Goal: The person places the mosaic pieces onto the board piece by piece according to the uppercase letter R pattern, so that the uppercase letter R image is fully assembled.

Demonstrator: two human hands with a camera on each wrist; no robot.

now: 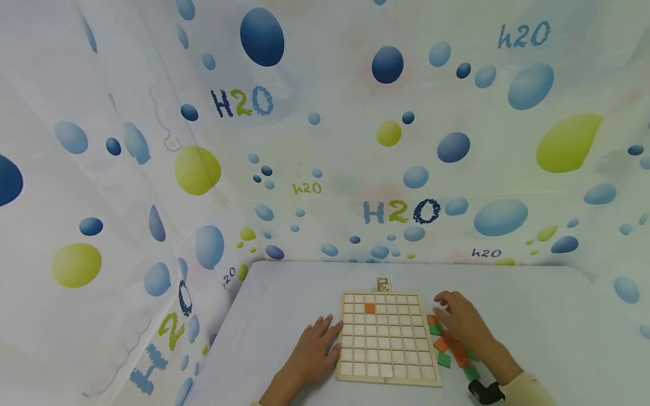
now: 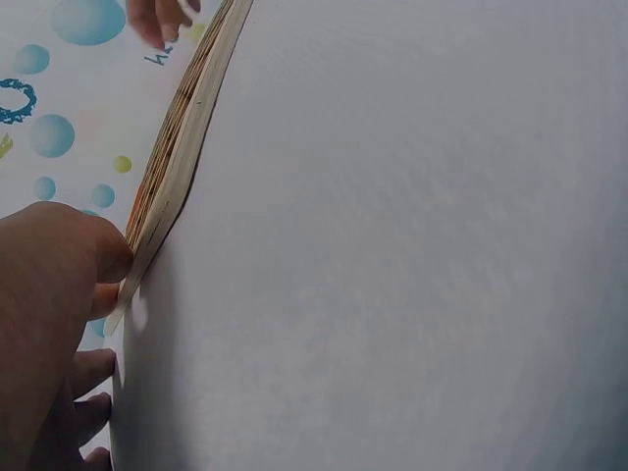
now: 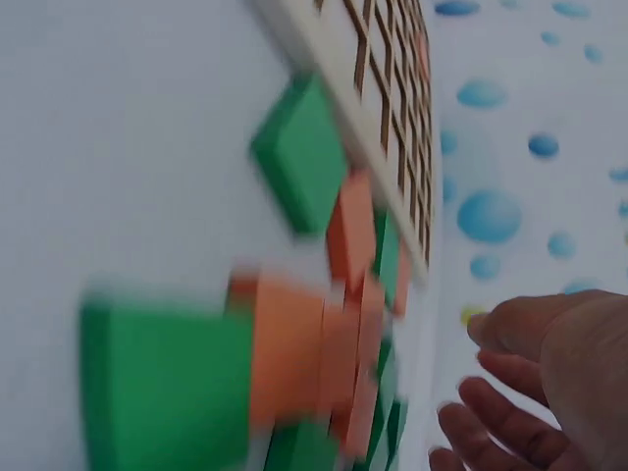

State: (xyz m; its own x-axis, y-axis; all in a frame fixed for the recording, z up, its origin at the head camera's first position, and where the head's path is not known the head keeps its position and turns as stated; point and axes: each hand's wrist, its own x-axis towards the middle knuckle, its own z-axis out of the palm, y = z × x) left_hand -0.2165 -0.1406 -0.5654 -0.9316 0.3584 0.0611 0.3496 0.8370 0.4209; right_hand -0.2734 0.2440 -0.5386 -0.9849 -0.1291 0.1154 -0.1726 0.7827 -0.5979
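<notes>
— Bubble-printed sheeting (image 1: 457,146) hangs all around, blue and lime drops with "H2O" lettering, and a pale grey table (image 1: 548,316) sits in front of me. What do you want to know first?

— Where is the board?

— It's a wooden grid board (image 1: 386,338) lying flat on the table, right between my hands. One orange tile (image 1: 369,308) sits in a cell near its far edge, left of centre. The other cells look bare wood.

— And your left hand?

— My left hand (image 1: 316,347) lies on the table at the board's left edge, fingers fairly straight and spread. In the left wrist view the thumb (image 2: 103,257) touches the board's edge (image 2: 177,167). It grips nothing.

— Your right hand?

— My right hand (image 1: 463,322) hovers over the loose tiles just beside the board's right edge. The fingers curve loosely; in the right wrist view the palm (image 3: 549,383) is open with nothing in it. I cannot tell whether the fingertips touch a tile.

— What are those loose tiles?

— A small heap of orange and green squares (image 1: 452,349), some overlapping, lying on the table along the board's right side. The right wrist view shows them blurred, a green one (image 3: 302,157) nearest the board.

— Anything else out there?

— A small patterned card (image 1: 381,283) stands just beyond the board's far edge. A dark band (image 1: 484,391) shows at my right wrist.
</notes>
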